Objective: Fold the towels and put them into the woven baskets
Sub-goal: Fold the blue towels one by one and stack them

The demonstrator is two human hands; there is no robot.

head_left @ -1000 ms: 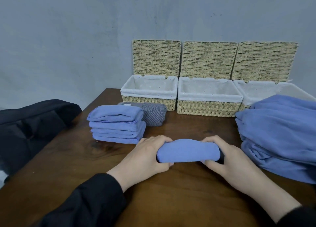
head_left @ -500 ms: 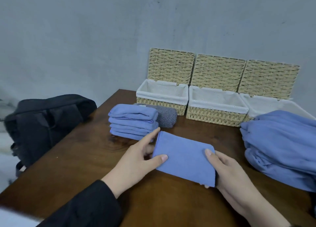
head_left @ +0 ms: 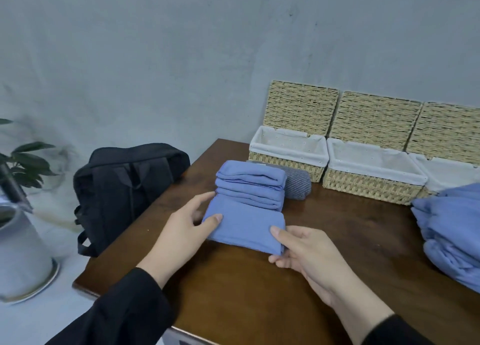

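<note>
both hands hold a folded blue towel [head_left: 244,223], tilted with its far edge raised against the front of the stack [head_left: 250,186] of folded blue towels. the left hand [head_left: 185,230] pinches the towel's left near corner, thumb on top and fingers reaching along its left edge. the right hand [head_left: 309,253] grips the right near corner, thumb on top and fingers curled underneath. the towel's near edge sits just above the brown bench [head_left: 259,292].

behind the stack and touching it lies a grey striped towel [head_left: 297,186], just in front of the left basket [head_left: 287,152]. three woven baskets with white liners stand in a row along the wall: the left one, the middle basket [head_left: 371,175] and the right basket [head_left: 441,173], each with its lid standing upright at the back; no towels show inside them. at the right edge lies a pile [head_left: 449,230] of loose blue towels, partly covering the right basket's front.

off the bench to the left stand a black backpack [head_left: 124,188], a pale pot [head_left: 20,253] and a leafy plant [head_left: 26,162].
</note>
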